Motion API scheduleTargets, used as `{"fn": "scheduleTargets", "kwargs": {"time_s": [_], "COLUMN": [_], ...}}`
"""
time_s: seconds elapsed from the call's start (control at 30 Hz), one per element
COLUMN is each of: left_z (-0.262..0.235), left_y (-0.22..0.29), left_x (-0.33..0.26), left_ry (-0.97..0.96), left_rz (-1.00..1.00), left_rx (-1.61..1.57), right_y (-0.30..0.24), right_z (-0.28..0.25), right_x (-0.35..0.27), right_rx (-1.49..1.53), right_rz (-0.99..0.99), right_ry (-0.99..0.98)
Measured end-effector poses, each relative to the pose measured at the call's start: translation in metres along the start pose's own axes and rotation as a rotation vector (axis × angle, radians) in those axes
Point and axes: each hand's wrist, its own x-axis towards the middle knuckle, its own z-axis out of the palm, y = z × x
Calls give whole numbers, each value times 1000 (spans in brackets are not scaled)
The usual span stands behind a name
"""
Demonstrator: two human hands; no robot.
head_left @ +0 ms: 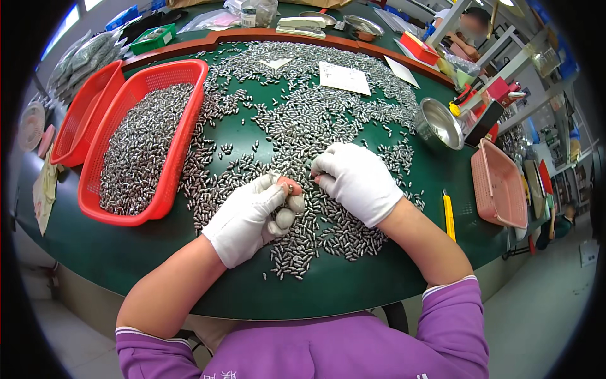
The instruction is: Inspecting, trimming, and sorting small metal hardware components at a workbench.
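Small metal piece (pixel 285 187) sat pinched at the bare fingertip of the left hand (pixel 251 218), over the near-centre of the table (pixel 126 252). Left grip was closed on it, thumb and forefinger; the other fingers were curled in. White glove on that hand, fingertips cut away.

Right hand (pixel 357 181), also white-gloved, was just beside the left, fingers bent toward the piece. Could not tell whether its grip had hold of anything; the fingertips were hidden under the glove back.

Both hands hovered over a loose pile of small silver cylindrical parts (pixel 315 120) spread across the green table top.

Left of the pile: red mesh basket (pixel 183 132), about half full of the same parts, with a second red basket (pixel 79 117) nested against its far side.

Far side of the pile: white paper slip (pixel 344 78), rectangular, lying flat on the parts; a second white slip (pixel 401 71) just right of it, angled.

Right side: steel bowl (pixel 440 124) tilted at the table rim, pink basket (pixel 499 184) beyond it, yellow utility knife (pixel 449 215) near the right forearm.

Back edge: green box (pixel 153 38), white stapler (pixel 302 26), red box (pixel 419 48).
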Motion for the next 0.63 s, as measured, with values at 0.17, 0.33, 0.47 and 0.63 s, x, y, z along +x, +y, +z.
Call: {"fn": "scheduleTargets", "kwargs": {"time_s": [0.17,0.33,0.47,0.63], "left_z": [-1,1,-2,-1], "left_y": [1,1,0,0], "left_x": [-2,-2,-1,0], "left_ry": [-12,15,-23,-13], "left_rz": [12,-1,13,28], "left_rx": [-29,-47,-52,-22], "right_y": [-2,-1,5,4], "right_z": [-6,-24,-14,-10], "right_x": [0,-7,-5,-4], "right_rx": [-38,-139,-3,-27], "right_rz": [12,135,101,138], "right_ry": [-9,-66,-93,-100]}}
